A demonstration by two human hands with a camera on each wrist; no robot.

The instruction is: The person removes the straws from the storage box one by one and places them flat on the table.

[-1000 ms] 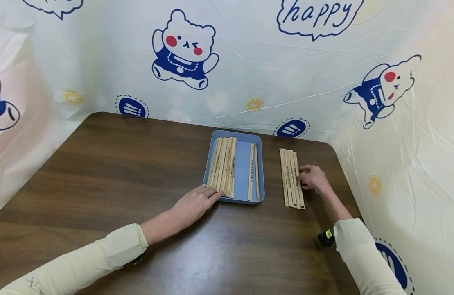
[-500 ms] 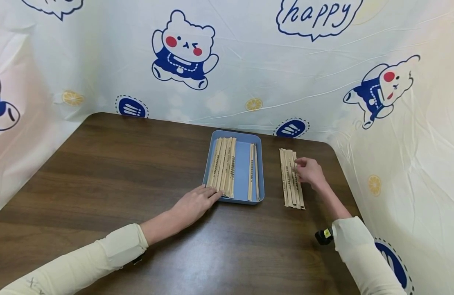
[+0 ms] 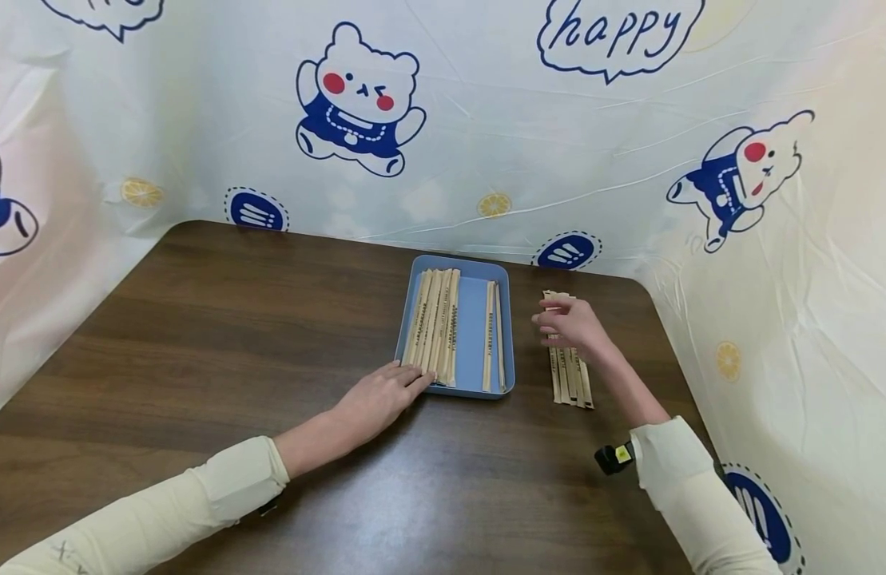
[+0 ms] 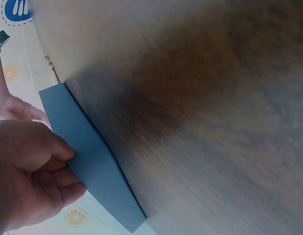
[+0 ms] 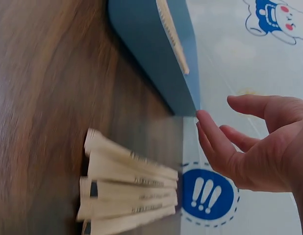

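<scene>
My left hand (image 3: 385, 398) holds the near left corner of a shallow blue tray (image 3: 474, 339), its thumb and fingertips at the wall in the left wrist view. Inside the tray, a row of long, thin packets in printed brown paper (image 3: 433, 319) lies along the left side. Two more packets (image 3: 490, 335) lie along its right wall. On the table right of the tray, several similar packets (image 3: 572, 383) lie side by side. My right hand (image 3: 575, 326) hovers over their far part, fingers spread and holding nothing; in the right wrist view its fingertips overlap the tray's corner.
The dark wood table (image 3: 270, 319) reaches back to a pale printed curtain (image 3: 478, 120), which also hangs along the left and right sides. A small black device (image 3: 613, 458) is worn on the right wrist.
My right hand has moved left and slightly away from me, from the right edge of the loose packets to above them. My left hand and the tray have stayed in place.
</scene>
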